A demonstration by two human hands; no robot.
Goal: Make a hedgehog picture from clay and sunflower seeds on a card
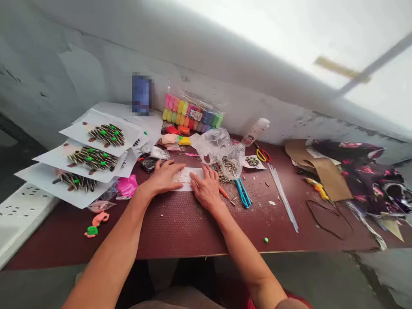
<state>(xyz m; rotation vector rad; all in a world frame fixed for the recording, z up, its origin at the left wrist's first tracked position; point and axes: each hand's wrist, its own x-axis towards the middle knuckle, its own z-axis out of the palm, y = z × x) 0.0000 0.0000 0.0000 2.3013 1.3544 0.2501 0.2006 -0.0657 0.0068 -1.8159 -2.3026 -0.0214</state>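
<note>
A: Status on your hands?

B: Your left hand (165, 176) lies flat, fingers spread, pressing the left end of the white paper strip (186, 177) at frame centre. Your right hand (206, 187) rests palm down on its right end, fingers loosely extended, gripping nothing.

A: Around it?

B: Seed pile (228, 168) under the plastic bag (222, 148) just right; blue cutter (243, 192) beside your right hand; finished seed sheets (93, 156) stacked left of frame.

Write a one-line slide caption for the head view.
Left hand and right hand press a white card flat beside a seed bag.
</note>
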